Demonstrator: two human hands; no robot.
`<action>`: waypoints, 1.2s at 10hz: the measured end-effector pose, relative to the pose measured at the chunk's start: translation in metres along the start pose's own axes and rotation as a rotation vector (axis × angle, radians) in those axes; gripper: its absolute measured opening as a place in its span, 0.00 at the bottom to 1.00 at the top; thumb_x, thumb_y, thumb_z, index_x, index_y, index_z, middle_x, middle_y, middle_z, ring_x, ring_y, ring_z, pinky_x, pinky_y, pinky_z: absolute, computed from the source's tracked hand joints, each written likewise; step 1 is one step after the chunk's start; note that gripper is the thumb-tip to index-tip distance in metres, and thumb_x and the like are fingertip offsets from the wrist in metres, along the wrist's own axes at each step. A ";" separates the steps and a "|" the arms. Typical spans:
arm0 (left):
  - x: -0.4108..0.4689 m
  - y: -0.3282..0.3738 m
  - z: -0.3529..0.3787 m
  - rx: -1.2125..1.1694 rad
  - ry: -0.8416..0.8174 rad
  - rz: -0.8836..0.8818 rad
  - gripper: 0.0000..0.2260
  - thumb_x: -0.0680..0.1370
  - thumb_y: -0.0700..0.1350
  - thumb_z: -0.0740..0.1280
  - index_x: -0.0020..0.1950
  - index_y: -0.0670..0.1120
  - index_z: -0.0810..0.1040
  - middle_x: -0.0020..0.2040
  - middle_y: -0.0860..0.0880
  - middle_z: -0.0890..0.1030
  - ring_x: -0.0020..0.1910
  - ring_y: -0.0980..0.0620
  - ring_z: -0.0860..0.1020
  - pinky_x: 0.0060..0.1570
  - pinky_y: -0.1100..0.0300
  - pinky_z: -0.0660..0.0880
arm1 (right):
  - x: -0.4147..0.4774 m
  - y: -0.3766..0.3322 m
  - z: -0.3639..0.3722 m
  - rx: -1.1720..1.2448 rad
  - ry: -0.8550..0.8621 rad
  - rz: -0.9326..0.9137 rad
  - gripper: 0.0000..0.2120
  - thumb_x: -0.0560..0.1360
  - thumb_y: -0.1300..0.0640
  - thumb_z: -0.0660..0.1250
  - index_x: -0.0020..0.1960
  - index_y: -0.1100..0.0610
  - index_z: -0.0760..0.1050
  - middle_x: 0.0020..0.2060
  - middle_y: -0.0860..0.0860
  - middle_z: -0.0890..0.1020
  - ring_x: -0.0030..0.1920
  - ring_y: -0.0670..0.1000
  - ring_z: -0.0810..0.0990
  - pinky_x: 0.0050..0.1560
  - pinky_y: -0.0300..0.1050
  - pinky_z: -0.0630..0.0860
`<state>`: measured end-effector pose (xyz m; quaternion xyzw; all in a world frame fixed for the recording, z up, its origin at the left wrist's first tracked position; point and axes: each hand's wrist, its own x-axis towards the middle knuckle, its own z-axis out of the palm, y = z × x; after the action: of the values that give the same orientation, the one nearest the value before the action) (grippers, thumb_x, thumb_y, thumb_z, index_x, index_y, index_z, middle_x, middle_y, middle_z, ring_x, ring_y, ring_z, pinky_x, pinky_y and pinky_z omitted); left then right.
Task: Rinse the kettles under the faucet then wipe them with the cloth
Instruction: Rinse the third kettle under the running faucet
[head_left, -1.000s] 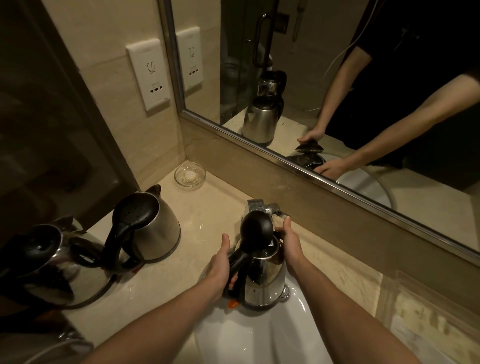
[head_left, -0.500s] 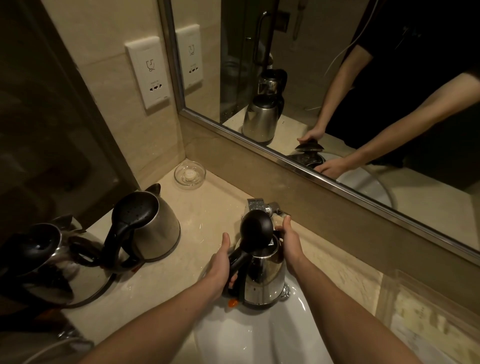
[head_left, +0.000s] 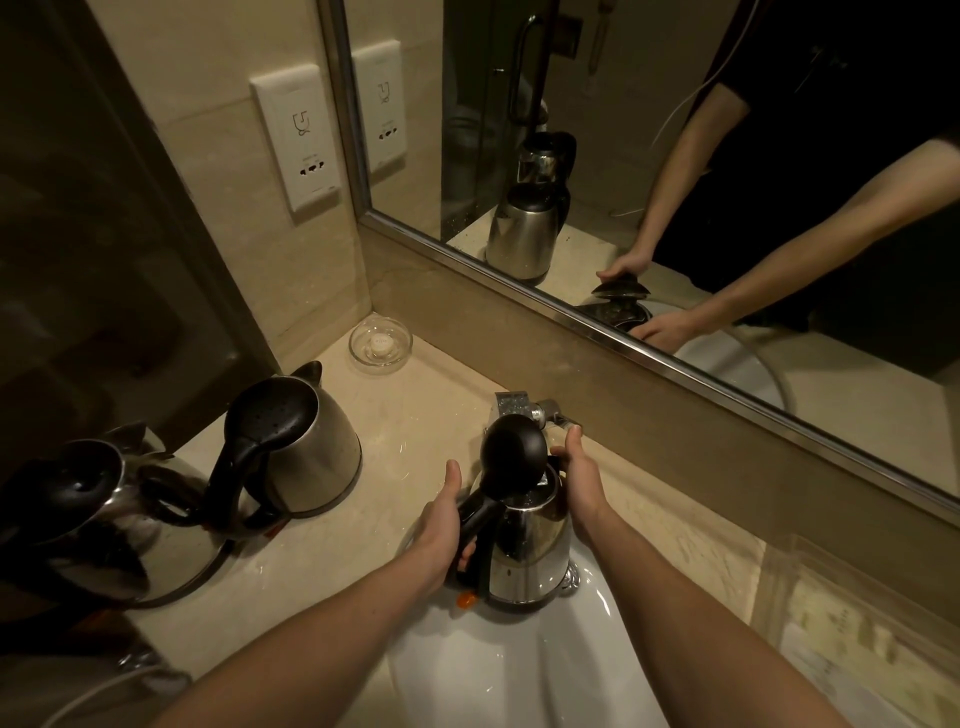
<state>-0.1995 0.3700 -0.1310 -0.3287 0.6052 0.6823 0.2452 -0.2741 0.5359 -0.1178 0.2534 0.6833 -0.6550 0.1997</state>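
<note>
- A steel kettle (head_left: 527, 551) is held upright over the white sink (head_left: 519, 670) at lower centre, its black lid (head_left: 514, 449) tipped open.
- The faucet (head_left: 511, 404) sits just above the lid in the frame, its spout hidden behind the lid, so I cannot tell whether water runs.
- The left hand (head_left: 441, 525) has its fingers wrapped round the kettle's black handle, thumb pointing up beside it — a firm hold.
- The right hand (head_left: 582, 483) lies along the kettle's right side with its fingers reaching up by the lid and the faucet's lever. I cannot tell whether it grips the kettle or the lever, or only rests there.
- A second kettle (head_left: 311, 457) stands on the beige counter (head_left: 415, 410) at centre left, lid raised, spout towards the wall.
- A third kettle (head_left: 88, 514) stands at the left edge, close beside the second.
- A small glass dish (head_left: 358, 340) sits in the counter's corner, above the second kettle.
- A white socket plate (head_left: 298, 137) is on the wall at upper left.
- The mirror (head_left: 649, 78) fills the upper right — it reflects the arms, a kettle and the open lid.
</note>
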 end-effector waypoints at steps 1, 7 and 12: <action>0.001 -0.001 0.000 -0.002 0.007 0.005 0.41 0.77 0.73 0.48 0.66 0.38 0.76 0.25 0.47 0.73 0.21 0.52 0.71 0.25 0.61 0.67 | 0.001 0.000 0.000 -0.001 0.005 -0.001 0.35 0.79 0.33 0.48 0.64 0.60 0.74 0.43 0.52 0.81 0.46 0.52 0.81 0.47 0.49 0.74; -0.001 0.000 -0.001 -0.003 0.004 0.007 0.34 0.77 0.73 0.48 0.38 0.44 0.75 0.26 0.47 0.73 0.21 0.51 0.70 0.25 0.61 0.67 | -0.006 -0.002 0.001 -0.020 0.000 0.017 0.37 0.79 0.32 0.46 0.69 0.60 0.71 0.46 0.52 0.81 0.47 0.51 0.79 0.40 0.47 0.72; -0.003 -0.001 -0.002 -0.003 0.006 0.012 0.36 0.75 0.74 0.49 0.36 0.43 0.75 0.26 0.47 0.73 0.22 0.51 0.70 0.26 0.60 0.67 | -0.009 -0.002 0.000 0.011 -0.010 0.015 0.37 0.79 0.32 0.46 0.71 0.61 0.69 0.48 0.49 0.78 0.52 0.52 0.75 0.56 0.53 0.69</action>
<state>-0.1967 0.3688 -0.1297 -0.3273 0.6069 0.6838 0.2387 -0.2684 0.5350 -0.1113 0.2562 0.6768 -0.6584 0.2068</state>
